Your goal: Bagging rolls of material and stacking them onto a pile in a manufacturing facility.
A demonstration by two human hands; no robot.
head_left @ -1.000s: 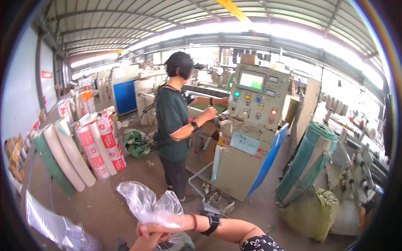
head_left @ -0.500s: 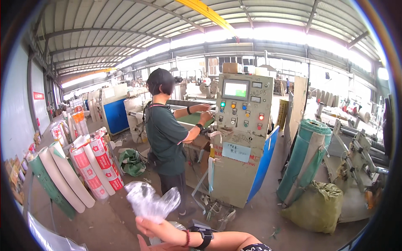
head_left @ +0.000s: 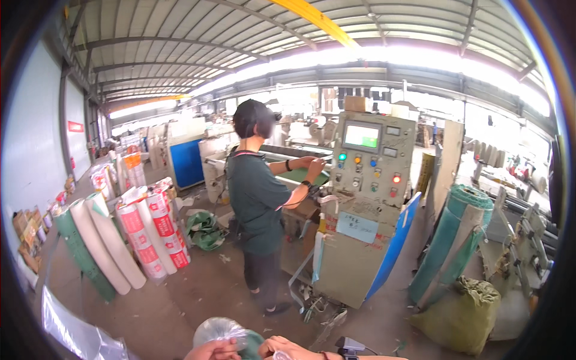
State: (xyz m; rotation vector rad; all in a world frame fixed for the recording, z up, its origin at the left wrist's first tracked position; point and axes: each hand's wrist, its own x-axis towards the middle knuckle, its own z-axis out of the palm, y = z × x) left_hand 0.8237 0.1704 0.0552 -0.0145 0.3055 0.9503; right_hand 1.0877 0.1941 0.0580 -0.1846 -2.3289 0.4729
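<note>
At the lower edge, a clear plastic bag or film (head_left: 217, 329) bunches up over something green (head_left: 252, 344), most of which is cut off by the frame. My left hand (head_left: 215, 350) is closed on the plastic, fingers curled against it. Just right of the green material, my right hand (head_left: 287, 347) is also closed, and a bit of clear plastic shows under its fingers. A dark band or device (head_left: 351, 345) sits on my right wrist.
A person (head_left: 258, 198) in a dark green shirt stands ahead at a control cabinet (head_left: 360, 210). Several wrapped rolls (head_left: 153, 231) lean at left, near clear sheeting (head_left: 75, 324). A green roll (head_left: 453, 240) and a stuffed sack (head_left: 462, 315) stand at right. Green cloth (head_left: 206, 229) lies on the floor.
My right hand has come down and right from its raised, crossed position, bringing the plastic lower. My left hand now shows beside it. The view has shifted, so the surroundings sit further right.
</note>
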